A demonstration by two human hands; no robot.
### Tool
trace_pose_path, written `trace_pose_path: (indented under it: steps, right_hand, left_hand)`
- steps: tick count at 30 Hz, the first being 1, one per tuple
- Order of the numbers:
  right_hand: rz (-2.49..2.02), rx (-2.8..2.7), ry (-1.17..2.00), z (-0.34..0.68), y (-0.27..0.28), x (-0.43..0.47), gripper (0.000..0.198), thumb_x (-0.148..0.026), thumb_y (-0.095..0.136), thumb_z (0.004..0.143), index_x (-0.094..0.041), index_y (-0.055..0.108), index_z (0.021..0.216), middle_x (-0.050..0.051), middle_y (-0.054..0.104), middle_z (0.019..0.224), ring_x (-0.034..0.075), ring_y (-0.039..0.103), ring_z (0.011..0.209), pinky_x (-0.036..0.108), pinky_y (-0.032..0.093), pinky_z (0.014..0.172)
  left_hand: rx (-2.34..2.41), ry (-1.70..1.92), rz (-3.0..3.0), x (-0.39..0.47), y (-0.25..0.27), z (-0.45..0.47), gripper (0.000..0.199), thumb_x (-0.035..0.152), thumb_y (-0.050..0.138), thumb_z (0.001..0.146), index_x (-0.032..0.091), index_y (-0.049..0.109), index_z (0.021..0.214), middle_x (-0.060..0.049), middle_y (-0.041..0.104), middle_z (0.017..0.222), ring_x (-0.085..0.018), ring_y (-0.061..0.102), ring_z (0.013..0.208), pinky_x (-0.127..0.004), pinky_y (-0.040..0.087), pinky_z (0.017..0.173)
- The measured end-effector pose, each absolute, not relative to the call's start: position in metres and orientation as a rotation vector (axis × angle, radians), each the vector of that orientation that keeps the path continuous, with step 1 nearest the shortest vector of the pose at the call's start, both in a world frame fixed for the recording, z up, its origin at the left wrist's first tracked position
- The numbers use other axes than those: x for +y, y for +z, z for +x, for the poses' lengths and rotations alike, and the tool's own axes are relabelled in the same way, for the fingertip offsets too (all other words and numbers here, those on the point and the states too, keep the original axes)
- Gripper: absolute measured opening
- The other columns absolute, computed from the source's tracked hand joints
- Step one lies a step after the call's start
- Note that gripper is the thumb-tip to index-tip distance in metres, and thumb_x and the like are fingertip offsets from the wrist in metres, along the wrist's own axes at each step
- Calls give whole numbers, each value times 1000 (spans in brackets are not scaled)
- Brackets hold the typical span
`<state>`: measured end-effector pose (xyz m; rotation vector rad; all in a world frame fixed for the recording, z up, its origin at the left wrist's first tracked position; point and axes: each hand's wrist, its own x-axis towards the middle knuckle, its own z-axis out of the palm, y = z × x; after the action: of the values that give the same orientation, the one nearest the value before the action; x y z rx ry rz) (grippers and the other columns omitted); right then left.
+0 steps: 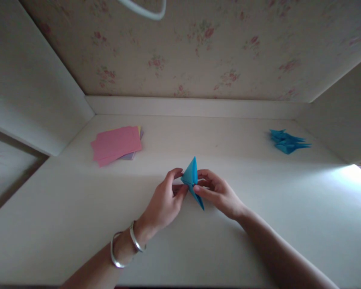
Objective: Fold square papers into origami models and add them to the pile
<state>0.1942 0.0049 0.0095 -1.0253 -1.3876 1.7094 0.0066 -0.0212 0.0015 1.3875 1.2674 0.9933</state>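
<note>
A folded piece of blue origami paper (190, 173) is held between both hands over the middle of the white desk. Its upper part forms a pointed, layered shape, and a narrow point hangs down toward me. My left hand (167, 196) pinches the paper's left side, thumb near the middle fold. From the right, my right hand (218, 192) grips it, with the thumb at the middle and the other fingers behind. The fingertips behind the paper are partly hidden. Two silver bangles (135, 237) circle my left wrist.
A stack of pink paper sheets (118, 144), with purple and yellow edges showing, lies at the back left. Several folded blue paper pieces (289, 141) lie at the back right. The white desk (198, 249) meets side panels and a floral wall (180, 52). A white cable (150, 14) hangs above.
</note>
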Motion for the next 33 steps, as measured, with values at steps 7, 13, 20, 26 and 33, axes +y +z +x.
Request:
trace_pose_path:
  steps: [7,13,20,26,33]
  right_hand:
    - [-988,-1311,1736,189,9,10,42,-39,77,81,-25,61,117,5,73,100,19,69,91,32,54,79]
    - [-998,-1362,1709,185,7,10,43,-40,80,77,-24,62,112,5,71,98,17,68,86,26,52,69]
    - [-971,-1420,1695,186,4,6,43,-42,80,77,-21,61,109,4,69,93,17,67,82,28,53,69]
    - [-978,-1454,1639,187,4,5,43,-46,76,79,-21,61,111,3,66,85,16,64,77,27,53,65]
    - [-999,-1512,1533,187,1,2,36,-44,70,85,-20,62,110,6,67,96,16,63,81,27,53,67]
  left_hand:
    - [1068,1060,940,-18,15,8,53,43,63,90,21,46,136,-13,53,144,-27,67,111,-40,57,91]
    - [1137,1069,1027,-16,13,2,58,44,73,83,21,49,131,-14,58,137,-25,71,99,-36,57,83]
    - [1012,1035,1002,-16,16,2,55,36,76,82,22,47,127,-12,56,135,-24,71,99,-34,57,82]
    - [1007,1041,998,-16,15,3,49,36,73,84,23,49,125,-10,58,132,-22,70,96,-35,57,84]
    - [1027,1051,1025,-14,13,2,51,34,75,82,22,48,124,-10,57,131,-21,69,99,-33,57,84]
